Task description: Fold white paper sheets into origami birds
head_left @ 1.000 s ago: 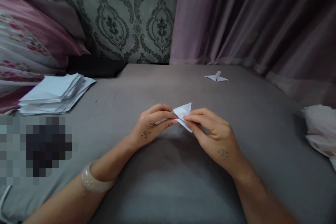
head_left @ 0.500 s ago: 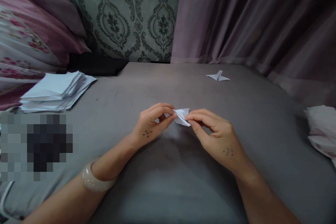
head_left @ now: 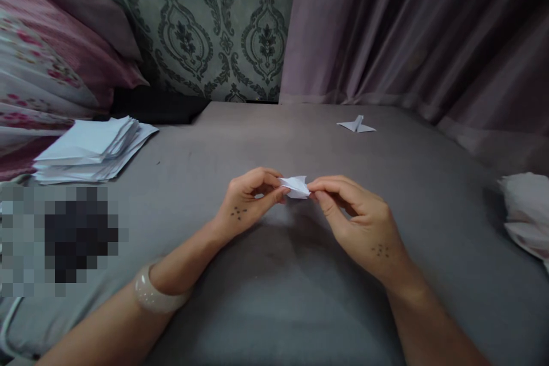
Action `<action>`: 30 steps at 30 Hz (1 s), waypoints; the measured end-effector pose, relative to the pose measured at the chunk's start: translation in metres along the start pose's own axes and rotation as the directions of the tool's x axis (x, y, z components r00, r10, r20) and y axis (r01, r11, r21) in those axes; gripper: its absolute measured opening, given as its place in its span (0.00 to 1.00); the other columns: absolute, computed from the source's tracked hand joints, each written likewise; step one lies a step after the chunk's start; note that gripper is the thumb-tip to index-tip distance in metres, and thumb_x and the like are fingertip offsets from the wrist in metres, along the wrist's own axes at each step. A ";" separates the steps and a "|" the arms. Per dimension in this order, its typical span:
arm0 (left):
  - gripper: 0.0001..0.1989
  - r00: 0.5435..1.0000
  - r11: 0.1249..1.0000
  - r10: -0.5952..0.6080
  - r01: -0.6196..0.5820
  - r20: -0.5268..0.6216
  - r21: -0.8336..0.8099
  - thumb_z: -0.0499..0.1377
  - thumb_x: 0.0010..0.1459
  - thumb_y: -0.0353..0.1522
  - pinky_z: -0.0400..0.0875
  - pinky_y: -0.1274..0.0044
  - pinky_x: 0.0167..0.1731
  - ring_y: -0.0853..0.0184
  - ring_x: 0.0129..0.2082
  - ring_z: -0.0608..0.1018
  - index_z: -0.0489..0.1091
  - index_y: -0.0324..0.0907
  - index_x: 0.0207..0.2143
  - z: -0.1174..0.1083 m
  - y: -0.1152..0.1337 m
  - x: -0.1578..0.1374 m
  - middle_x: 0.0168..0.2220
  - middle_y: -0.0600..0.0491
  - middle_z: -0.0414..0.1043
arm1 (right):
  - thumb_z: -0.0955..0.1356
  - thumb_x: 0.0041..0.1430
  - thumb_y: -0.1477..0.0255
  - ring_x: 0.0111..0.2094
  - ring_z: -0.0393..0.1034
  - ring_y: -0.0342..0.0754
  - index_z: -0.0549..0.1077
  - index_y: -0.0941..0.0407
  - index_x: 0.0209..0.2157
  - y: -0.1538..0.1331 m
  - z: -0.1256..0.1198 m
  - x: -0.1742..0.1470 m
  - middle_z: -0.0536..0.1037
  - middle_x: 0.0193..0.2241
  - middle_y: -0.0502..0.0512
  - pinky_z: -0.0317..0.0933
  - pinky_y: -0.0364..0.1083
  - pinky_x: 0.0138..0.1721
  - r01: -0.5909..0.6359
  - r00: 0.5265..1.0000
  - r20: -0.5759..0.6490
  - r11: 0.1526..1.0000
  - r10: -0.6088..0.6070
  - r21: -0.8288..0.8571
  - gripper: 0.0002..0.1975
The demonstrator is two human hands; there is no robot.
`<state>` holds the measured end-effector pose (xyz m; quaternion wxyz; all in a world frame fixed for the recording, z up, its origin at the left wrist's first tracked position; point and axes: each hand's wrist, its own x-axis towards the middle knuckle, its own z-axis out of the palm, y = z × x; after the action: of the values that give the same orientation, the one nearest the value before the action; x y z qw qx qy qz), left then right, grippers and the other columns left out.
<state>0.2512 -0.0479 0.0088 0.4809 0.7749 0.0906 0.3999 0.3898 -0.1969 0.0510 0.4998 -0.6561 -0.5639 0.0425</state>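
Note:
A small piece of folded white paper (head_left: pixel 295 186) is held up in front of me, between both hands. My left hand (head_left: pixel 253 200) pinches its left end with thumb and fingers. At the paper's right end, my right hand (head_left: pixel 354 217) is closed in a pinch on a corner. Part of each end is hidden by the fingertips. Farther back to the right, a folded paper figure (head_left: pixel 357 124) with two flat wings and a raised middle lies on the grey sheet (head_left: pixel 266 137).
At the left lies a stack of white paper sheets (head_left: pixel 86 148), with a black cloth (head_left: pixel 158 106) behind it. A crumpled white item (head_left: pixel 525 206) sits at the right edge. A mauve curtain (head_left: pixel 343 28) hangs at the back right. A blurred patch covers the lower left.
My right hand has shifted slightly right, pinching nearer the paper's end. The folded paper has turned and looks flatter. My left hand has barely moved.

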 end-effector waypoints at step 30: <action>0.19 0.997 0.991 -0.063 0.058 -0.041 -0.121 0.66 0.53 0.31 0.78 0.79 0.28 0.73 0.22 0.78 0.69 0.39 0.47 0.003 0.007 0.001 0.34 0.51 0.78 | 0.67 0.61 0.75 0.32 0.70 0.43 0.78 0.51 0.38 -0.001 0.004 0.001 0.74 0.33 0.51 0.65 0.43 0.34 0.058 0.988 -0.135 0.990 -0.075 -0.126 0.07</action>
<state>0.2522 -0.0528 0.0144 0.5364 0.7323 0.1005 0.4073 0.3871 -0.1943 0.0501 0.4981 -0.6675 -0.5507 -0.0545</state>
